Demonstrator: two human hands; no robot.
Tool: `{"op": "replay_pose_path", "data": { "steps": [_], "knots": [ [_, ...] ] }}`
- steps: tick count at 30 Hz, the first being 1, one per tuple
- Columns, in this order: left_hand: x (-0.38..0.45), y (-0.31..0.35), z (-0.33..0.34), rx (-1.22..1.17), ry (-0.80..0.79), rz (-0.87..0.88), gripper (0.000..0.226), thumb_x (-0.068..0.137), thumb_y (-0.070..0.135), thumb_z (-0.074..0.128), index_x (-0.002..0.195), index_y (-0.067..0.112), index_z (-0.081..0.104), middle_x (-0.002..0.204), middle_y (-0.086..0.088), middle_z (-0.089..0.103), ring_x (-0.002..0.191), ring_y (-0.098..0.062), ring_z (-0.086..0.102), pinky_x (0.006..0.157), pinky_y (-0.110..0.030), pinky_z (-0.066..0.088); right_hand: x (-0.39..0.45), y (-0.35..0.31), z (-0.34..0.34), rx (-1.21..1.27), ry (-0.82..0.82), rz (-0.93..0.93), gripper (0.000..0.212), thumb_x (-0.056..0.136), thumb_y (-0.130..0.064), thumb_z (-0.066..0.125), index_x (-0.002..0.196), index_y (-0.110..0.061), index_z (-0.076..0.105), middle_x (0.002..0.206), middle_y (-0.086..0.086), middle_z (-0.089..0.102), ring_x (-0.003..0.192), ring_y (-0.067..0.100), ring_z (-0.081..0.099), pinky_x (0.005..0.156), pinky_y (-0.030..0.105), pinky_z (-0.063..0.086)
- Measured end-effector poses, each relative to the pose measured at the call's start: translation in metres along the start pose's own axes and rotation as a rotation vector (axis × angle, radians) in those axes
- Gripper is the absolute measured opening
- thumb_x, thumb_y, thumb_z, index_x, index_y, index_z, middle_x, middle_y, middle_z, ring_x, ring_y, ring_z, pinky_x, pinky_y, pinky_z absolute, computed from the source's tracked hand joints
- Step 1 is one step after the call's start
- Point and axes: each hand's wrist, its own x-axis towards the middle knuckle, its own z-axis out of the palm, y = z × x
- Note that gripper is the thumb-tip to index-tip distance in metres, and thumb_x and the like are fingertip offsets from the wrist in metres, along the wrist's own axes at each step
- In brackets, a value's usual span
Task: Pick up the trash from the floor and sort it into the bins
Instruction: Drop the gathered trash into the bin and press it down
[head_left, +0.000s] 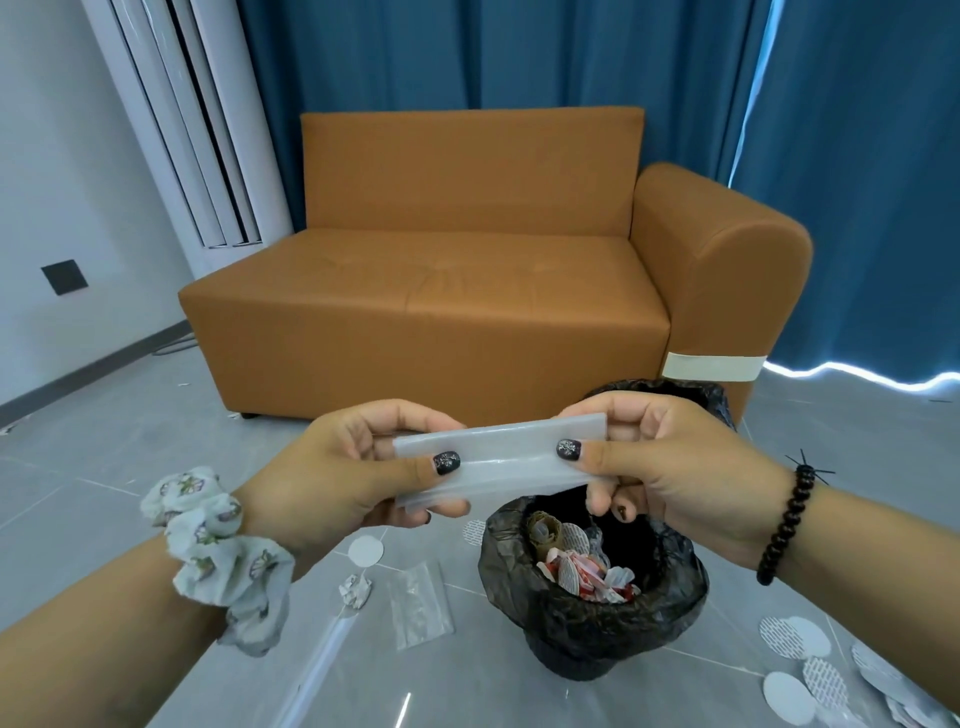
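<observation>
Trash in this moment is a flat clear plastic strip (498, 460), held in the air between both hands. On its left end the left hand (332, 467) has its grip clamped, thumb on top and fingers under; on its right end the right hand (670, 467) has its grip clamped the same way. Just below the right grip stands a bin with a black bag (592, 618), and inside it lie red-and-white wrappers and round paper pieces. A second black bin (670, 389) shows behind the right grip, near the orange sofa (467, 291). Below the left grip, on the grey floor (104, 467), lie a clear plastic bag (418, 605), a crumpled paper ball (356, 590) and a white round disc (365, 552). More white discs (795, 636) lie on the floor far to the right of the bin.
</observation>
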Motion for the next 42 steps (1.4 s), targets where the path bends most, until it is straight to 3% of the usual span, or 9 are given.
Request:
{"op": "replay_pose_path", "data": {
  "steps": [5,8,12,16,24,29,33,37,42],
  "knots": [
    [0.001,0.004,-0.001,-0.183,0.043,0.0,0.018,0.064,-0.002,0.065,0.07,0.011,0.077,0.072,-0.013,0.07,0.057,-0.02,0.069,0.047,-0.018,0.053,0.0,-0.004,0.005,0.183,-0.025,0.019,0.023,0.087,0.012,0.049,0.091,0.001,0.068,0.06,0.009,0.063,0.042,0.011,0.054,0.039,0.015,0.043],
    [0.003,0.003,-0.002,-0.276,0.028,-0.042,0.036,0.08,-0.007,0.046,0.071,0.007,0.077,0.074,-0.016,0.071,0.059,-0.021,0.07,0.05,-0.02,0.056,0.002,-0.005,0.005,0.347,-0.015,0.073,0.028,0.087,0.013,0.041,0.091,0.006,0.068,0.057,0.014,0.061,0.042,0.011,0.056,0.041,0.015,0.048],
    [0.004,0.002,-0.005,-0.368,-0.114,-0.124,0.03,0.069,0.003,0.05,0.086,-0.002,0.075,0.095,-0.024,0.07,0.077,-0.031,0.072,0.058,-0.029,0.059,0.006,-0.001,0.004,0.449,0.08,0.103,0.028,0.084,0.01,0.037,0.094,0.014,0.062,0.052,0.015,0.059,0.04,0.01,0.057,0.04,0.014,0.049],
    [0.007,-0.008,-0.001,-0.275,-0.04,-0.142,0.023,0.073,0.016,0.064,0.082,-0.003,0.072,0.088,-0.021,0.071,0.074,-0.025,0.072,0.057,-0.024,0.058,0.006,0.005,0.006,0.398,0.145,0.094,0.028,0.083,0.011,0.037,0.087,0.013,0.064,0.058,0.017,0.063,0.045,0.013,0.061,0.043,0.016,0.051],
    [0.022,-0.029,0.007,-0.213,0.118,-0.163,0.029,0.076,-0.008,0.064,0.104,-0.001,0.063,0.081,-0.014,0.072,0.063,-0.018,0.071,0.052,-0.019,0.055,0.014,0.013,0.015,0.429,0.207,0.053,0.015,0.084,-0.001,0.063,0.097,0.007,0.063,0.083,0.017,0.067,0.073,0.021,0.068,0.063,0.022,0.059],
    [0.031,-0.041,0.013,-0.185,0.067,-0.179,0.028,0.075,-0.008,0.066,0.103,-0.01,0.062,0.077,-0.016,0.07,0.057,-0.015,0.066,0.051,-0.02,0.053,0.028,0.022,0.011,0.366,0.26,0.107,0.01,0.085,0.0,0.063,0.094,0.005,0.061,0.075,0.014,0.071,0.067,0.017,0.07,0.057,0.022,0.058],
    [0.035,-0.049,0.021,-0.132,-0.043,-0.242,0.016,0.084,-0.001,0.062,0.099,-0.001,0.057,0.081,-0.018,0.071,0.063,-0.019,0.069,0.053,-0.023,0.057,0.038,0.03,0.007,0.332,0.202,0.084,0.009,0.085,-0.001,0.063,0.093,0.004,0.065,0.073,0.012,0.066,0.061,0.012,0.064,0.056,0.018,0.055],
    [0.04,-0.061,0.029,-0.047,-0.174,-0.26,0.008,0.091,0.006,0.056,0.099,0.005,0.058,0.078,-0.009,0.069,0.057,-0.012,0.062,0.048,-0.02,0.045,0.045,0.038,0.003,0.317,0.131,0.087,0.015,0.084,0.004,0.062,0.098,0.006,0.065,0.069,0.012,0.066,0.06,0.011,0.064,0.057,0.018,0.055],
    [0.058,-0.083,0.032,0.155,-0.249,-0.236,0.012,0.096,0.012,0.051,0.094,0.012,0.063,0.072,-0.001,0.066,0.059,-0.01,0.059,0.051,-0.02,0.04,0.056,0.046,-0.001,0.155,0.088,0.1,0.037,0.062,-0.019,0.076,0.092,0.001,0.065,0.067,0.007,0.066,0.06,0.014,0.064,0.055,0.02,0.055]
  ]
}}
